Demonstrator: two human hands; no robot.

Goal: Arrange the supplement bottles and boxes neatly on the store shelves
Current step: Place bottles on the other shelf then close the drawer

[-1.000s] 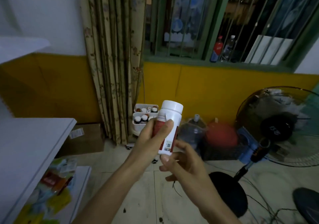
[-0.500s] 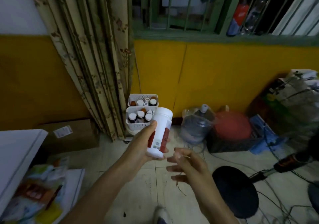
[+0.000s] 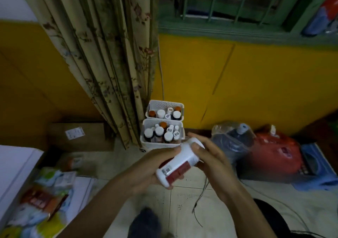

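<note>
Bottle: you are holding the white supplement bottle (image 3: 180,161) in mid-air over the floor tiles, tilted, cap end up and away from you, base low and towards you.
Left hand: your left hand (image 3: 146,166) is cradling the body from beneath, thumb curled over the top and fingers wrapped under, so it is carrying the weight.
Right hand: your right hand (image 3: 212,157) is closing round the cap end, thumb pressing on the white cap and fingers reaching behind it; likely you are steadying or turning the bottle to get the red label facing you.
Why tilted: the label and its small code patch are facing upward, which suits a check before shelving.
Stock: more bottles are standing upright in the near basket (image 3: 157,145) and the far basket (image 3: 165,102), both on the floor beside the curtain (image 3: 102,54).
Shelf: the white shelf (image 3: 16,164) is sitting at your left, well apart from the bottle, with packets (image 3: 42,199) lying on the tier below.
Progress: judged early; this bottle is not yet shelved.
</note>
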